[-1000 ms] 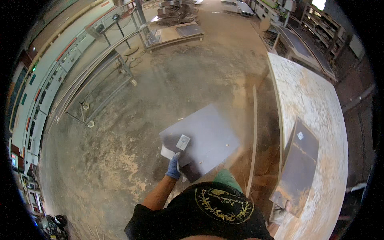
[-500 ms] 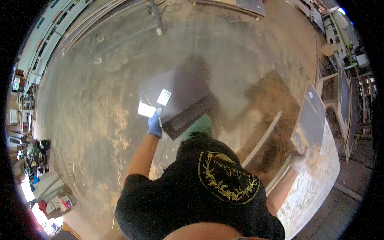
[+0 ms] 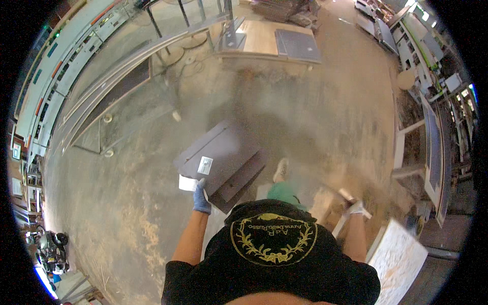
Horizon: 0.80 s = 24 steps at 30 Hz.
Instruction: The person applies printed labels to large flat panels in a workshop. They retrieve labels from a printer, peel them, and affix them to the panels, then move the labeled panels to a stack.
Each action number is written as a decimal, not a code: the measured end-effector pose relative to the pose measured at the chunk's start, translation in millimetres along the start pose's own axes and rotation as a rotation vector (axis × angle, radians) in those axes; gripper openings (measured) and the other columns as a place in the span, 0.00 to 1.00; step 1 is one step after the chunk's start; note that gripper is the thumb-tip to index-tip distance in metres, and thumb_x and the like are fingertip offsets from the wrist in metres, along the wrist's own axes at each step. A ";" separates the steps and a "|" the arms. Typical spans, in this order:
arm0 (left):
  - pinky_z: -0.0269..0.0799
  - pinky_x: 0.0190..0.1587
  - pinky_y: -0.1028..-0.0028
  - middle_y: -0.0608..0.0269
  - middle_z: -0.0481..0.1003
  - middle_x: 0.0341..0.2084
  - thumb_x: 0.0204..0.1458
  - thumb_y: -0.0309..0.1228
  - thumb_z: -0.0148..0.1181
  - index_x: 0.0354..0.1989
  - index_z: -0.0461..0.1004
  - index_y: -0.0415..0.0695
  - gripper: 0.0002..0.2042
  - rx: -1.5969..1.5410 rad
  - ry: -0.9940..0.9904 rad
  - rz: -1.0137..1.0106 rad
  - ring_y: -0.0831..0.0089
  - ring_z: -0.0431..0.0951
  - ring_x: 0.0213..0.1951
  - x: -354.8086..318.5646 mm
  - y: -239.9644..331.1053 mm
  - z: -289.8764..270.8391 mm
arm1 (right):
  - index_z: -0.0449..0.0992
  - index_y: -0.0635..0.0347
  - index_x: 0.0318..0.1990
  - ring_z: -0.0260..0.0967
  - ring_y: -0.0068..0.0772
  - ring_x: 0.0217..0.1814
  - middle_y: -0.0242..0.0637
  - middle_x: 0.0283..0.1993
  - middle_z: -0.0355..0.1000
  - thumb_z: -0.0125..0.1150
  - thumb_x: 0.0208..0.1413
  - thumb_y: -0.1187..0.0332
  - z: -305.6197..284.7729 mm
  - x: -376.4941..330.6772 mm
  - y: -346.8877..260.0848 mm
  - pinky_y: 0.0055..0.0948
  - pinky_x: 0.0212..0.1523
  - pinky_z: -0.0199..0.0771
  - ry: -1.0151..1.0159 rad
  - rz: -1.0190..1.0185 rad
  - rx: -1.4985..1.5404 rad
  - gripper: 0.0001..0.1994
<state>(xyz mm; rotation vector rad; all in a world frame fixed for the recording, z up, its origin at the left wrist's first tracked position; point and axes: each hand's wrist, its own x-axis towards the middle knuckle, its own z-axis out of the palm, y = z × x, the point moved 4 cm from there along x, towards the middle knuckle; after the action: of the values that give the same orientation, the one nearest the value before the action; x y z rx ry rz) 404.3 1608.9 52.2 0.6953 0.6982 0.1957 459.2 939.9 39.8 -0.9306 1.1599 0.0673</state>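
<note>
Below the camera, the left hand (image 3: 201,199) in a blue glove is clamped on the near left corner of a stack of dark grey panels (image 3: 223,160), carried above the dusty floor (image 3: 127,203). The panels' long axis runs from near left to far right, tilted so the far end points toward the upper right of the scene. A white label (image 3: 205,165) sits on the top panel close to the glove, and a white sheet (image 3: 187,183) shows just beside the fingers. The left forearm stretches forward and slightly right from the shoulder. At the right, the right hand (image 3: 356,208) in a pale glove is closed on a light wooden strip (image 3: 345,195); its arm reaches forward, well apart from the left. Between the arms are a black cap (image 3: 272,239) and a green trouser leg (image 3: 284,193) with a shoe (image 3: 281,170). At the near right lies a pale board (image 3: 401,254). Farther off stand a metal rack (image 3: 127,66) at the left and a wooden table (image 3: 264,38) at the far side.
</note>
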 end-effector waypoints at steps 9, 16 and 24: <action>0.64 0.45 0.65 0.61 0.69 0.38 0.42 0.38 0.57 0.48 0.64 0.42 0.24 0.052 0.069 0.101 0.65 0.69 0.43 208.3 10.3 209.7 | 0.65 0.54 0.37 0.59 0.32 0.35 0.37 0.38 0.62 0.46 0.49 0.55 289.9 156.7 -64.9 0.34 0.31 0.60 -0.363 0.136 -0.200 0.14; 0.67 0.42 0.66 0.62 0.70 0.36 0.43 0.40 0.57 0.47 0.64 0.46 0.22 0.009 0.002 -0.134 0.67 0.70 0.38 376.1 38.6 357.9 | 0.68 0.52 0.29 0.62 0.29 0.24 0.31 0.24 0.65 0.55 0.44 0.54 563.7 185.1 -236.5 0.26 0.22 0.63 -0.286 -0.142 0.038 0.13; 0.66 0.43 0.71 0.66 0.71 0.35 0.42 0.36 0.60 0.45 0.67 0.44 0.20 0.226 -0.054 -0.157 0.71 0.69 0.40 587.5 108.7 465.6 | 0.53 0.53 0.58 0.57 0.43 0.52 0.39 0.55 0.57 0.55 0.43 0.44 793.2 268.1 -313.8 0.46 0.49 0.59 -0.459 -0.121 -0.028 0.37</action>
<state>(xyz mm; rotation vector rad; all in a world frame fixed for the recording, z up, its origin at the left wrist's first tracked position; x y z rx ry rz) 1158.5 1676.5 72.6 0.8540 0.7258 -0.0472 1327.2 1151.3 76.6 -0.9469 0.6783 0.1892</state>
